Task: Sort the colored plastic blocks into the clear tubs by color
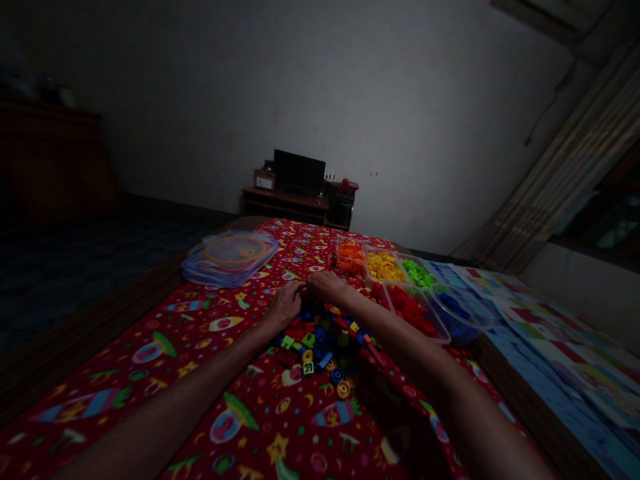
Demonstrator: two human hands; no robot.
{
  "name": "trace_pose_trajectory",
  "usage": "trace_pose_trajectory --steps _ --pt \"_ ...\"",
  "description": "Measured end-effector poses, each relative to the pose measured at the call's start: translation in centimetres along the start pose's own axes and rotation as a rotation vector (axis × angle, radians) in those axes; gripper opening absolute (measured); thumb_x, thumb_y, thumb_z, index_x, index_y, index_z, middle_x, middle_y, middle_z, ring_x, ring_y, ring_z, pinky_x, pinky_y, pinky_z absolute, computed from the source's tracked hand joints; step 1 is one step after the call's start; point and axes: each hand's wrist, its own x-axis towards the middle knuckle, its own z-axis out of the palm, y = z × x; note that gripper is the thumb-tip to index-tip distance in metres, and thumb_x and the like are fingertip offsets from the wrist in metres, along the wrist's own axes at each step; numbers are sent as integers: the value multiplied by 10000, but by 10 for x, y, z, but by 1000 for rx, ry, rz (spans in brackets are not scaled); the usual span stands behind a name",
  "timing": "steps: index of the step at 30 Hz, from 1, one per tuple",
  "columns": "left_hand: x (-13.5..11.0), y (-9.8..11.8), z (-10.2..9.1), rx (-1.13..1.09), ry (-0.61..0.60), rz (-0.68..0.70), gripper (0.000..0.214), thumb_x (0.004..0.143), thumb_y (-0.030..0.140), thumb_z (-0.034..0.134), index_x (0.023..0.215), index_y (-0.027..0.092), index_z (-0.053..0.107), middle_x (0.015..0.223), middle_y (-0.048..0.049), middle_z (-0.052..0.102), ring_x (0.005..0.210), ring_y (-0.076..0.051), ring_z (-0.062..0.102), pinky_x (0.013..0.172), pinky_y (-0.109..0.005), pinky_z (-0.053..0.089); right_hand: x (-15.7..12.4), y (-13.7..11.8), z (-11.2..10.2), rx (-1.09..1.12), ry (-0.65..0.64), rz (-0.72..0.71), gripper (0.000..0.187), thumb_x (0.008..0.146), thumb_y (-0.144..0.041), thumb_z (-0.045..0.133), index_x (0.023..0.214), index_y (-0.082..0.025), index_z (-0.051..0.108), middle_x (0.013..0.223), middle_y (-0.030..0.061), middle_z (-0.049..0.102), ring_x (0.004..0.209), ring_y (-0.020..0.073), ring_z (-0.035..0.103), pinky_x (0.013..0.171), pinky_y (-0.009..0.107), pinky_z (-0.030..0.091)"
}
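Note:
My left hand (287, 304) and my right hand (325, 287) are close together at the far edge of a mixed pile of small toy bricks (324, 341). The fingers of both hands are curled, and whatever they hold is hidden or too small to make out. Green, blue, red and yellow pieces lie loose in the pile, with some round wheel-like pieces (343, 389) at its near side. My right forearm passes over the pile's right side and hides part of it.
Right of my hands stand clear containers of sorted bricks: orange (350, 252), yellow (385, 265), green (419, 273), red (409, 308) and blue (453, 313). A stack of clear lids (227, 259) lies to the left. Beneath everything is a red patterned cloth (200, 373).

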Motion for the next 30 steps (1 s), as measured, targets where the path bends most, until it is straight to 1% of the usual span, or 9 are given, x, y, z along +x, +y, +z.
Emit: trace_pose_trajectory --steps 5,10,13,15,18,20,23,26,30 --pt "1 1 0 -12 -8 1 381 755 117 387 1023 156 656 1012 -94 678 925 -211 637 862 -366 525 -15 10 4 74 46 101 300 925 -260 442 1047 -120 677 952 154 696 886 208 657 718 252 472" --pt "1 4 -1 -7 -23 -34 393 747 125 382 1017 140 668 995 -109 684 926 -228 642 871 -385 521 -32 33 -7 154 112 130 289 913 -189 423 927 -98 697 845 118 692 701 131 586 603 213 364" --pt "1 5 -3 -16 -38 -35 394 758 142 376 1028 132 663 1009 -111 683 929 -229 643 876 -386 519 -40 64 -11 105 162 178 305 917 -163 400 917 -82 694 841 113 679 657 104 524 586 217 320" --pt "1 5 -2 -18 -43 -31 390 765 153 373 1031 141 658 1025 -103 680 935 -221 643 880 -374 519 -45 91 -11 49 155 278 295 916 -165 410 935 -88 693 869 115 679 679 109 524 598 222 316" --pt "1 4 -2 -22 -31 -28 376 762 155 379 1014 169 657 1001 -78 681 932 -204 644 873 -355 523 -56 132 -7 -5 128 448 289 924 -197 422 984 -101 687 931 135 681 756 141 563 627 227 331" --pt "1 4 -3 -31 -25 -28 371 758 155 384 1007 169 659 984 -78 680 923 -204 645 860 -357 529 -64 156 -4 -15 127 511 296 930 -231 434 1044 -90 668 1002 164 671 830 168 581 653 231 347" --pt "0 5 -5 -36 -37 -19 372 772 164 382 1019 157 661 999 -91 678 915 -207 650 849 -360 534 -70 176 -3 -17 168 567 339 929 -287 458 1148 -84 618 1104 194 642 919 201 576 697 243 365" --pt "-1 6 -6 -25 -30 -4 370 779 164 382 1020 172 663 1002 -81 682 915 -203 650 849 -356 532 -65 172 -7 14 238 528 329 936 -234 397 1112 -87 633 1013 172 665 831 177 566 675 245 355" --pt "0 5 -4 -13 -30 -16 374 771 166 383 1020 157 662 1018 -92 682 947 -213 642 873 -366 522 -47 127 -10 96 230 241 335 892 -126 367 868 -77 698 784 99 660 632 108 486 587 233 302"
